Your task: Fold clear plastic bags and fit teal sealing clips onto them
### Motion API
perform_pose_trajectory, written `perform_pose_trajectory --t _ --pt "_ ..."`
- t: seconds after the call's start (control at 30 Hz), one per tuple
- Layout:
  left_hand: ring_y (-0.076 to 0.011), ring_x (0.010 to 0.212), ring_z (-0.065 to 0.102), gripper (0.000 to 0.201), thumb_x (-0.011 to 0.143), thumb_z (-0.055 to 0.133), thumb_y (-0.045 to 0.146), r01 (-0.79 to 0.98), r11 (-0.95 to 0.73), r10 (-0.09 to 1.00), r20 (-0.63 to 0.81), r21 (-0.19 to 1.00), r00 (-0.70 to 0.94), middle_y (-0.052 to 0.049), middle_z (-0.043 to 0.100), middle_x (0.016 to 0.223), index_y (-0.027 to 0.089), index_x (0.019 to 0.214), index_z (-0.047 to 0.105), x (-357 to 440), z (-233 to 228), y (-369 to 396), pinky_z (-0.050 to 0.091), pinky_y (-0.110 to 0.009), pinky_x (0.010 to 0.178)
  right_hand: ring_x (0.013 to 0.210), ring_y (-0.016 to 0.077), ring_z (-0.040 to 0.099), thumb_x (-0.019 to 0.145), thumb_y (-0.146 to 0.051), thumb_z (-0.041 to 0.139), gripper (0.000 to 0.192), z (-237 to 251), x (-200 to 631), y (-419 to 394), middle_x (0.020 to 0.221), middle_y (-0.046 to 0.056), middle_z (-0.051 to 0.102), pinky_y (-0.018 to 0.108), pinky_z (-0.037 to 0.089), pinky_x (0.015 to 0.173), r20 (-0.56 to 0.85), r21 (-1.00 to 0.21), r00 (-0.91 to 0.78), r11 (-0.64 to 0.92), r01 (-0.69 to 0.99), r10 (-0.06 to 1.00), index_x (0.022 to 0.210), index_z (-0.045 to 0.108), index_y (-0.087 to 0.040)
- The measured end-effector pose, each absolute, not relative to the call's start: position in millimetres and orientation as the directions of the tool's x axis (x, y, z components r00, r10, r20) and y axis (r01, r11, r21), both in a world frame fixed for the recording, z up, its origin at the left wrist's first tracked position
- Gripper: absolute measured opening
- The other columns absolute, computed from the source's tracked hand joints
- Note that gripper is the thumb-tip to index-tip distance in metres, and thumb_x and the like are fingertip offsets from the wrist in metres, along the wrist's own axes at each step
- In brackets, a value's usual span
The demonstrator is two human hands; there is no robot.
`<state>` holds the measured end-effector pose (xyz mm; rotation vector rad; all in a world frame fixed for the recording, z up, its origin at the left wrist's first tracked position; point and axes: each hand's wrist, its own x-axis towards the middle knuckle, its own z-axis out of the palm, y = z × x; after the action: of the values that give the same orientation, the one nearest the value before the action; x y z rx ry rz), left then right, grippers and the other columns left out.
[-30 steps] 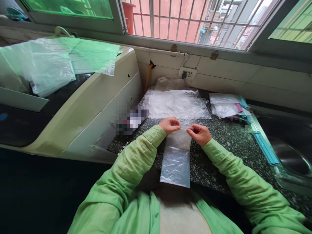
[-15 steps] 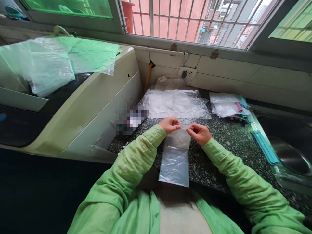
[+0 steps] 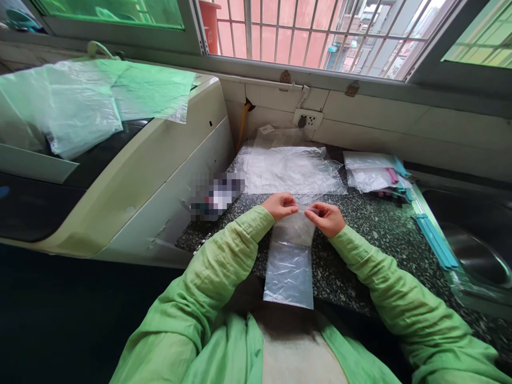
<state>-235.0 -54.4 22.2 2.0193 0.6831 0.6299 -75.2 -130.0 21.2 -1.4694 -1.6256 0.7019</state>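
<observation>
A clear plastic bag (image 3: 290, 261) lies lengthwise on the speckled dark counter (image 3: 372, 229), its lower end hanging over the front edge toward me. My left hand (image 3: 282, 205) pinches the bag's top edge from the left. My right hand (image 3: 325, 217) pinches the same edge from the right, fingertips nearly touching the left ones. Both arms wear green sleeves.
A pile of clear bags (image 3: 290, 168) lies behind my hands, with a wall socket (image 3: 307, 120) above it. Packets with blue and pink strips (image 3: 376, 176) sit at the right, beside a steel sink (image 3: 478, 258). A cream appliance (image 3: 132, 170) with plastic sheets (image 3: 84, 104) fills the left.
My hands have drawn slightly closer together along the bag's top edge. The bag's lower end has shifted a little to the right.
</observation>
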Motion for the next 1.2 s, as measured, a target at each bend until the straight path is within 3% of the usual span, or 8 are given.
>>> perform_pose_trajectory --t 0.17,0.33,0.57,0.93,1.2 --pt "-0.0085 0.062 0.047 0.011 0.063 0.057 0.021 0.204 -0.393 0.695 0.144 0.897 0.704 0.001 0.052 0.062 0.010 0.062 0.059 -234.2 21.0 -54.7 0.037 -0.019 0.061 0.045 0.0064 0.035 0.065 -0.039 0.055 0.026 22.5 -75.8 -131.6 0.047 -0.003 0.043 0.020 0.030 0.043 0.226 -0.824 0.021 0.180 0.538 0.974 0.056 0.052 -0.015" --pt "-0.0072 0.057 0.043 0.027 0.059 0.063 0.035 0.178 -0.232 0.729 0.050 0.956 0.683 0.004 0.048 0.056 0.010 0.066 0.057 -234.8 19.3 -52.6 0.034 -0.019 0.055 0.044 0.0064 0.035 0.065 -0.039 0.056 0.025 22.5 -72.5 -130.7 0.047 -0.003 0.043 0.020 0.030 0.042 0.234 -0.845 0.055 0.176 0.504 0.971 0.057 0.053 -0.016" --pt "-0.0056 0.055 0.043 0.043 0.048 0.067 0.049 0.002 0.007 0.762 -0.007 1.000 0.647 0.004 0.048 0.055 0.011 0.061 0.052 -234.7 18.3 -48.4 0.033 -0.020 0.055 0.044 0.0063 0.034 0.063 -0.039 0.057 0.024 21.8 -63.7 -127.9 0.048 -0.004 0.042 0.021 0.030 0.041 0.308 -0.872 0.213 0.186 0.452 0.927 0.058 0.053 -0.016" --pt "-0.0061 0.052 0.044 0.028 0.052 0.069 0.036 0.005 -0.024 0.790 0.016 1.000 0.613 0.001 0.054 0.051 0.010 0.054 0.058 -234.5 19.1 -50.1 0.035 -0.020 0.054 0.047 0.0084 0.041 0.061 -0.049 0.061 0.033 21.0 -53.2 -125.4 0.052 -0.001 0.050 0.022 0.035 0.044 0.252 -0.892 0.158 0.166 0.421 0.955 0.064 0.056 -0.017" --pt "-0.0053 0.050 0.042 0.026 0.053 0.068 0.034 0.011 -0.032 0.817 0.020 0.999 0.576 0.002 0.053 0.050 0.010 0.055 0.059 -235.0 18.4 -49.1 0.033 -0.020 0.052 0.042 0.0071 0.037 0.060 -0.053 0.059 0.037 11.4 -41.7 -122.5 0.047 -0.002 0.047 0.022 0.031 0.041 0.278 -0.894 0.212 0.172 0.414 0.937 0.057 0.055 -0.016"
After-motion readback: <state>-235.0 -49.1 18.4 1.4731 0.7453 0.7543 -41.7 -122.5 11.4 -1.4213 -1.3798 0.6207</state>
